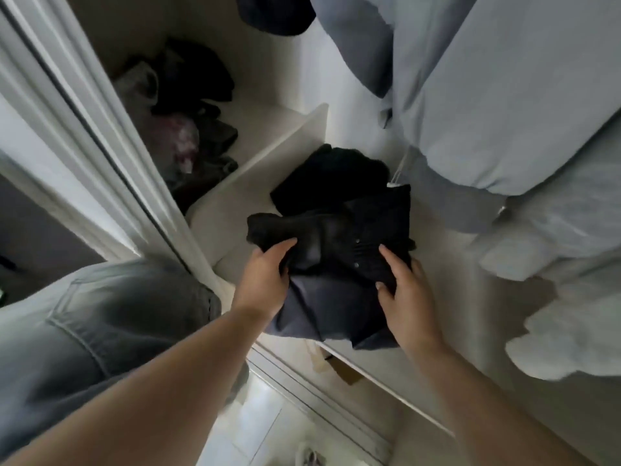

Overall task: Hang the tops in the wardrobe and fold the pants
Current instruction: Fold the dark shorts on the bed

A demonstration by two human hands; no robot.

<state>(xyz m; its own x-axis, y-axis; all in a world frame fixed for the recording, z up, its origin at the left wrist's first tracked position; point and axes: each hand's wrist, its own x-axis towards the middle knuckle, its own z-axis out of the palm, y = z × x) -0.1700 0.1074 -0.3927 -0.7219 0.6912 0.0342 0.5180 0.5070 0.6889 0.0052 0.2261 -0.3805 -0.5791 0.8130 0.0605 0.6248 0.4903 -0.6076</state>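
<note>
Both hands, left [265, 280] and right [405, 290], gripping folded dark pants [336, 264]; lower flat onto shelf [447, 264], square with black stack [329, 176].

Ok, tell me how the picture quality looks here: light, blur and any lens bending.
Head view: dim, flat light, brightest on the white shelf; the dark folded pants show almost no detail; the left hand and right hand are fairly sharp, while the jeans and pale hanging tops at the edges smear; the wide lens bows the door frame.
</note>
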